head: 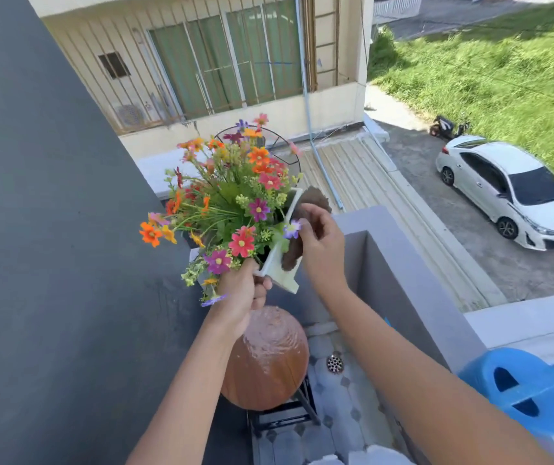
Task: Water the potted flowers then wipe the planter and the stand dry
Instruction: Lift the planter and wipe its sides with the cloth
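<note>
The white planter (280,263) of flowers (232,196) is lifted, tilted, above the round wooden stand (265,360). The left hand (245,293) clasps its near corner; the right hand (322,243), arm outstretched, seems to pinch a brown cloth (312,203) against its side.

White square planter (280,263) tilted, multicoloured flowers (235,196), brown cloth (305,226) against its side, round wooden stand (265,360) below.
</note>
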Demonstrator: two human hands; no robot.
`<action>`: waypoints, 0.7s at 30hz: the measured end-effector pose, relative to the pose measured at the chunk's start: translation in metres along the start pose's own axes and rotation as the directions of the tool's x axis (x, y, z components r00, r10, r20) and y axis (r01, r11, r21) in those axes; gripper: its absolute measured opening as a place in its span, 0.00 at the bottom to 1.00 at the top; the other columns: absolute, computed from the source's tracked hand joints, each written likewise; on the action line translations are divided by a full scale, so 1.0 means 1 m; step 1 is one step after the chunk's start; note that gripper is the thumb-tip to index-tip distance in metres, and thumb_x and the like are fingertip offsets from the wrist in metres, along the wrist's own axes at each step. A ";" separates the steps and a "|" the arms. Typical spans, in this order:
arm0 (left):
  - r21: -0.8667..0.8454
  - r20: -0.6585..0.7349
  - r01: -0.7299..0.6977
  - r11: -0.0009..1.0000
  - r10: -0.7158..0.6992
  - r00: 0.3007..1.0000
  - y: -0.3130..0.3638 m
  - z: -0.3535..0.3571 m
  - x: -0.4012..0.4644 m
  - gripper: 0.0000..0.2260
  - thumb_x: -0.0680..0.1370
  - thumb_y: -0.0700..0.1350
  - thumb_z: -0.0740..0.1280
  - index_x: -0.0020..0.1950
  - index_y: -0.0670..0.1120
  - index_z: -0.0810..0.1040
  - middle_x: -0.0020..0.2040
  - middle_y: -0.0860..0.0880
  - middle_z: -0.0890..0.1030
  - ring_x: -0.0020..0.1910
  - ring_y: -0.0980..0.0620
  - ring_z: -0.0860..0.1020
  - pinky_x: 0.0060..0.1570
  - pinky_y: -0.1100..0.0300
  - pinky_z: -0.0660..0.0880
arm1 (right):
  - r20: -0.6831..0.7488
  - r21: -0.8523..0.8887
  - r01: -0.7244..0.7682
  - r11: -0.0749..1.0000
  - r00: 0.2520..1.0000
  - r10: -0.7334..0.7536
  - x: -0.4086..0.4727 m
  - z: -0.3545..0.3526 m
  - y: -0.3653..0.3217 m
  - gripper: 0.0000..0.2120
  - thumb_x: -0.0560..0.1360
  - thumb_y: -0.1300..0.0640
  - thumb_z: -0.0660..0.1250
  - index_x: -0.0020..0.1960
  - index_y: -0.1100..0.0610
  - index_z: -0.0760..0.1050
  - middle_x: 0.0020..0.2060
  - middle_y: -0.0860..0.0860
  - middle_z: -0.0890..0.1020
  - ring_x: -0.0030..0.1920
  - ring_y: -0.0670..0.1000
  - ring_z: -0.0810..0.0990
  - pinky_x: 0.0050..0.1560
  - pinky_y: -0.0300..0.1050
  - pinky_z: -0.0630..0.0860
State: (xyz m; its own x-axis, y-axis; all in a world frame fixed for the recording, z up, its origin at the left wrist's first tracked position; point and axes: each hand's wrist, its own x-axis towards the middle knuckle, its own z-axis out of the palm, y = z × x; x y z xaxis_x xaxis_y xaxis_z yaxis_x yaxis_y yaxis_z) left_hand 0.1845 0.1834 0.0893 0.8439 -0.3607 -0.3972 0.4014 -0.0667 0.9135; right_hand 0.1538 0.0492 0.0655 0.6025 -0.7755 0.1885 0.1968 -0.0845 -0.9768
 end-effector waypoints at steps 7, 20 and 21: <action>0.086 0.046 0.012 0.996 -0.016 0.999 0.006 -0.018 -0.003 0.13 0.79 0.37 0.55 0.34 0.44 0.63 0.27 0.45 0.69 0.18 0.58 0.55 0.20 0.64 0.49 | 0.164 0.077 -0.301 0.951 0.944 0.285 0.054 -0.035 -0.024 0.08 0.79 0.63 0.65 0.52 0.62 0.83 0.31 0.52 0.79 0.27 0.46 0.75 0.26 0.35 0.69; 0.395 0.130 -0.069 0.916 0.019 0.991 0.034 -0.039 0.011 0.14 0.76 0.35 0.55 0.30 0.44 0.63 0.24 0.44 0.67 0.20 0.54 0.52 0.26 0.62 0.47 | 0.371 -0.345 -0.453 0.822 0.739 0.563 0.068 -0.058 -0.036 0.14 0.72 0.57 0.75 0.52 0.63 0.77 0.41 0.57 0.73 0.41 0.55 0.75 0.42 0.51 0.72; 0.398 0.124 -0.064 0.915 0.015 0.992 0.034 -0.039 0.011 0.14 0.76 0.36 0.55 0.30 0.44 0.63 0.24 0.44 0.67 0.20 0.54 0.52 0.26 0.62 0.47 | 0.365 -0.368 -0.433 0.823 0.746 0.557 0.066 -0.058 -0.037 0.16 0.72 0.56 0.75 0.52 0.66 0.76 0.41 0.58 0.73 0.40 0.55 0.74 0.41 0.51 0.72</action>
State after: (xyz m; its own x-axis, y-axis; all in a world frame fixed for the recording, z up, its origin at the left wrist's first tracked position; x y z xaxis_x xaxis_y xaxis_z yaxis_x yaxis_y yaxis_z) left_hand 0.2219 0.2134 0.1127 0.7990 -0.4746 -0.3693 0.1718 -0.4083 0.8965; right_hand 0.1419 -0.0354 0.1080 0.8417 -0.3972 -0.3659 -0.3841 0.0359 -0.9226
